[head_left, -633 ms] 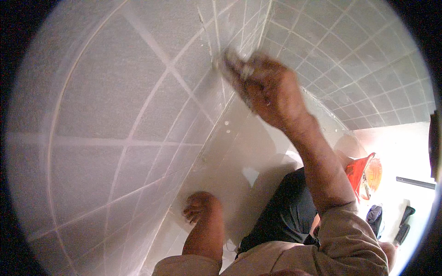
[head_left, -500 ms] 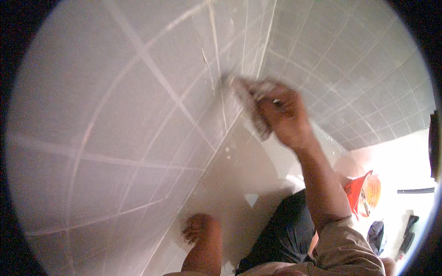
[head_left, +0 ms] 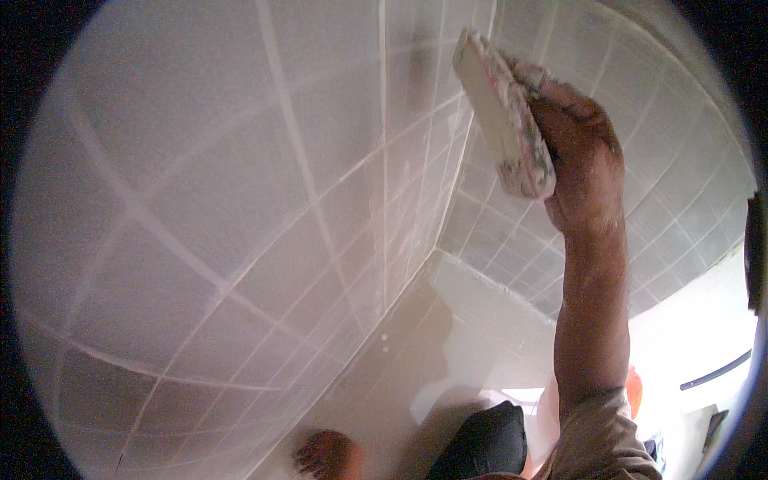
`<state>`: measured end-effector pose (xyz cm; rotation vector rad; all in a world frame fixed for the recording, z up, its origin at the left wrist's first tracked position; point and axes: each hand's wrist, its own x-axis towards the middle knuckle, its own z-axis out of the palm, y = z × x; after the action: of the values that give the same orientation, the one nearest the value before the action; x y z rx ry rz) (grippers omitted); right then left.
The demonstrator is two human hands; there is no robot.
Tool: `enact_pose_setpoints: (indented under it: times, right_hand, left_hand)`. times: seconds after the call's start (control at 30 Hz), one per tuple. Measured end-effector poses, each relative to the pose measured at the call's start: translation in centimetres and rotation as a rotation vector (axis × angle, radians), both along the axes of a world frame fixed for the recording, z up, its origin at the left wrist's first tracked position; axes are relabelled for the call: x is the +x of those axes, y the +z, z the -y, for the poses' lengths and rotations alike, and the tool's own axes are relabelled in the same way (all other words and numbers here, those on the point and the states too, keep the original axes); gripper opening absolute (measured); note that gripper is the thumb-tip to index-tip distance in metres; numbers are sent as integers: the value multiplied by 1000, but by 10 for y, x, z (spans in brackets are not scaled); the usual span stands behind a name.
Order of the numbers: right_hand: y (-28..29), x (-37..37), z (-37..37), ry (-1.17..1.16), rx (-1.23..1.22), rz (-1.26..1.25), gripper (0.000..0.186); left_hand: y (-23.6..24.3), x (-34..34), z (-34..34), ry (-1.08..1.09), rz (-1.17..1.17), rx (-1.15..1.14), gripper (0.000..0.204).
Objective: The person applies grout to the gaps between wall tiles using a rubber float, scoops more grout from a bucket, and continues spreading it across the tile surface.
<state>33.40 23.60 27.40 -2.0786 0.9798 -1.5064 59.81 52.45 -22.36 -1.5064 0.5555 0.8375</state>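
My right hand (head_left: pixel 580 164) is raised high and grips a flat rectangular float (head_left: pixel 502 116) smeared with pale grout. The float's edge is pressed near the corner where two walls of pale square tiles (head_left: pixel 240 208) meet, close to a vertical joint. My right forearm runs straight up from a beige sleeve (head_left: pixel 608 444) at the lower edge. Low at the bottom, what looks like my left hand (head_left: pixel 324 456) rests on the pale floor (head_left: pixel 416 352); its fingers are too small and cut off to read.
A second tiled wall (head_left: pixel 656 184) closes the corner on the right. Dark clothing (head_left: pixel 484 440) over my legs sits at the bottom, with something orange (head_left: pixel 634 388) behind my arm. A bright doorway area lies at the lower right.
My right hand has climbed up the wall with the float, from mid-height to near the top of the corner. The view has tilted upward, so the left hand sits lower in the picture.
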Motion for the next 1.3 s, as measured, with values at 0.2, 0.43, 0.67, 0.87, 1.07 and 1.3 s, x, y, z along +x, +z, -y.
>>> enact_pose_setpoints:
  times: [0.2,0.43,0.67,0.87,1.07,1.3]
  right_hand:
    - [57,2,28,-522,-989,-692,24]
    - [-5,43,-14,-294,-687,-688,15]
    - [-61,60,-46,112,-256,-247,24]
    - [-82,61,-60,80,-356,-313,27]
    - [-97,82,-65,98,-547,-308,31]
    - [-97,101,-91,73,-503,-227,31]
  left_hand:
    - [95,-10,-3,-645,-340,33,43]
    - [15,-8,-12,-864,-115,914,59]
    - [-94,21,-30,566,414,-199,66]
    - [-90,-19,-15,660,618,-455,64]
    - [-103,-12,-19,451,443,49,66]
    - [-64,-20,-18,741,756,-595,66]
